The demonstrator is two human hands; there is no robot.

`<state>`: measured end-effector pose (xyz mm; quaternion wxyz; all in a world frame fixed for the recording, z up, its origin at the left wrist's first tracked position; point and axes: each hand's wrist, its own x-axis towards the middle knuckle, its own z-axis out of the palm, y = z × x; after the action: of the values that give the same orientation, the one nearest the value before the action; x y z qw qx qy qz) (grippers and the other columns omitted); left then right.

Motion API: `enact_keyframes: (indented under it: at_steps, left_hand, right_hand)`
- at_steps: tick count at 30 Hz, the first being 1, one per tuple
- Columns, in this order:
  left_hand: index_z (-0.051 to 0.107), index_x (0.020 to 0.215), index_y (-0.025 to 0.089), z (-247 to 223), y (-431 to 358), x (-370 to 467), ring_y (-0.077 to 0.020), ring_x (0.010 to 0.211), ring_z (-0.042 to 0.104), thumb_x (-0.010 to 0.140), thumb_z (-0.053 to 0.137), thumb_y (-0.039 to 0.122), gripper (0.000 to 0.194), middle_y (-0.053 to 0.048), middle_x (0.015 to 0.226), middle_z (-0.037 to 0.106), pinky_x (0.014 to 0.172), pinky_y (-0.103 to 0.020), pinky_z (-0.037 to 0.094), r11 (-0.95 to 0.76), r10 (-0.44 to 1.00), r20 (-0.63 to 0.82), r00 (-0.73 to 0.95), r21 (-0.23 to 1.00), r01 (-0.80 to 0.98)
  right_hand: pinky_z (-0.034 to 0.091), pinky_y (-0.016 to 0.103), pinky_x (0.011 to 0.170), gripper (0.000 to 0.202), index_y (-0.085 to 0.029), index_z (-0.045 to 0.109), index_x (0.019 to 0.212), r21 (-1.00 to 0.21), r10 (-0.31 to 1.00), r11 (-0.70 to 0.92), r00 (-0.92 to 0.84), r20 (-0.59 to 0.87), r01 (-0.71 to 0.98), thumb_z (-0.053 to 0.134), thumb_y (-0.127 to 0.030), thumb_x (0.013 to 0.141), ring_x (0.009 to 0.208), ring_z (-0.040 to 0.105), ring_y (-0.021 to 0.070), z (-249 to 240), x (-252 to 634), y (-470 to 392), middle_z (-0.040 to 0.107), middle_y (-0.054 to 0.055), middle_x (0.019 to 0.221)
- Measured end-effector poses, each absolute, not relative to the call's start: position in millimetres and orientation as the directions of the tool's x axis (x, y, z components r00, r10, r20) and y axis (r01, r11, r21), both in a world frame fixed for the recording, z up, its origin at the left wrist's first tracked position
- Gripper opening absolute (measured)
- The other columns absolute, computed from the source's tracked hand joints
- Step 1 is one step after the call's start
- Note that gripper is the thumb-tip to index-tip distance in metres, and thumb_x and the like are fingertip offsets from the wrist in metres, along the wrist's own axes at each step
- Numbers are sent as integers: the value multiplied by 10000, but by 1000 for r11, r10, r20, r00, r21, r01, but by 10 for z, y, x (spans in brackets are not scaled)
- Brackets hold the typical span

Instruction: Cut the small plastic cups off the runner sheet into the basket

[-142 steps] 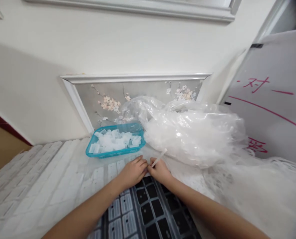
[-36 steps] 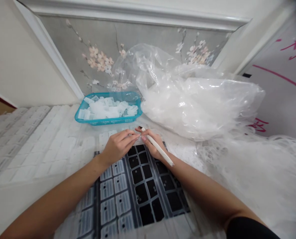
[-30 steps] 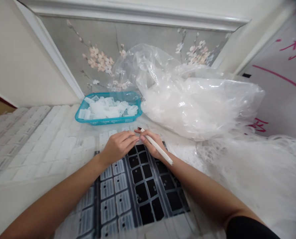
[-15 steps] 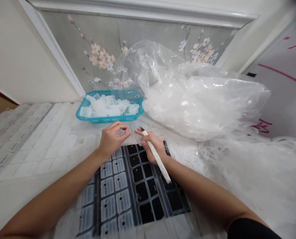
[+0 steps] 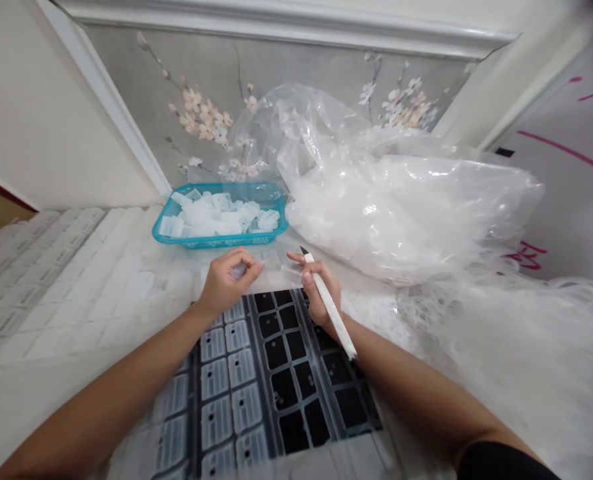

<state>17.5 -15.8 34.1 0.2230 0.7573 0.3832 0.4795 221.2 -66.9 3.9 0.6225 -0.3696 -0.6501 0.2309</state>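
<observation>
My left hand [image 5: 228,281] is closed, thumb and fingertips together, above the far edge of a black-backed sheet of clear pockets [image 5: 289,347]. Something pale shows inside its curl, too unclear to name. A white-wrapped, pen-like tool with a dark pointed tip [image 5: 330,308] lies slantwise in my right hand [image 5: 321,293], its tip pointing away from me. Near that hand's fingertips is a faint translucent plastic piece [image 5: 291,272]; I cannot tell whether they hold it. The sheet's left pockets contain small translucent plastic pieces [image 5: 216,377]; its right pockets show black.
Behind my hands, a blue basket [image 5: 216,243] contains many translucent pieces. A large clear plastic bag [image 5: 376,207] slumps beside it. Tangled white plastic strands [image 5: 516,347] lie at right. Rows of translucent pieces [image 5: 71,280] cover the left side. A floral panel [image 5: 301,67] stands behind.
My right hand has moved right with the pen-like tool, away from my left hand. The left hand has shifted only slightly. A translucent piece now shows near the right fingertips.
</observation>
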Motion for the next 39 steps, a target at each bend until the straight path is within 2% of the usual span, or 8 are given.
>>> enact_keyframes:
  at_steps: [3,6,11,15,19,26,31,39]
  left_hand:
    - [647,833,180,378,-258,221,-149,721,604,819,689,279,108,-25,805,660,698,-269,483,-610,792,542,282,718,335]
    - [645,733,173,397,-282,213,-140,650,595,884,623,323,213,-19,693,640,651,-259,476,-489,862,399,313,816,308]
    - [642,910,182,367,-218,219,-80,419,488,819,699,342,193,16,702,626,399,-210,350,-67,922,40,386,996,57]
    - [650,798,146,355,-188,279,-89,390,508,842,642,502,358,-4,651,587,318,-191,278,277,865,-165,475,945,-175]
    - [694,916,139,375,-180,309,-141,499,612,889,506,629,526,-49,743,632,327,-192,363,476,801,-257,541,821,-316]
    - [699,1027,147,405,-187,299,-285,843,732,900,498,623,532,-147,1143,689,534,-295,568,523,799,-323,507,789,-323]
    - [700,1044,169,392,-248,370,-228,945,702,940,511,541,430,-110,1122,702,838,-359,578,493,839,-306,451,778,-389]
    - [608,1237,201,391,-375,468,-238,998,666,959,418,597,520,-123,1215,661,760,-349,566,333,884,-173,435,885,-324]
  right_hand:
    - [518,395,860,164,-227,539,882,-778,786,584,80,613,233,464,-323,992,1031,684,235,58,2209,-659,706,84,1189]
    - [508,400,895,151,-233,545,906,-774,780,565,121,614,284,465,-328,993,1020,674,224,79,2197,-649,706,75,1183]
    - [501,425,927,170,-232,559,920,-767,776,545,144,614,339,456,-344,995,1059,654,236,112,2181,-646,694,84,1172]
    - [501,419,946,159,-229,575,929,-752,768,556,128,628,353,460,-315,996,1075,649,226,106,2181,-639,684,86,1188]
    - [489,433,978,113,-245,608,948,-701,722,610,105,683,368,501,-262,979,1101,635,226,64,2193,-596,680,68,1197]
    - [449,517,1016,114,-274,649,962,-632,674,640,76,735,436,545,-227,952,1101,623,247,44,2220,-567,699,46,1182]
    - [481,502,976,136,-294,693,977,-602,667,673,-2,745,430,591,-220,928,1102,615,256,43,2188,-627,691,45,1215]
    - [457,491,1049,130,-265,682,997,-596,693,706,-199,693,382,682,-323,880,1216,566,262,54,2128,-588,676,72,1248]
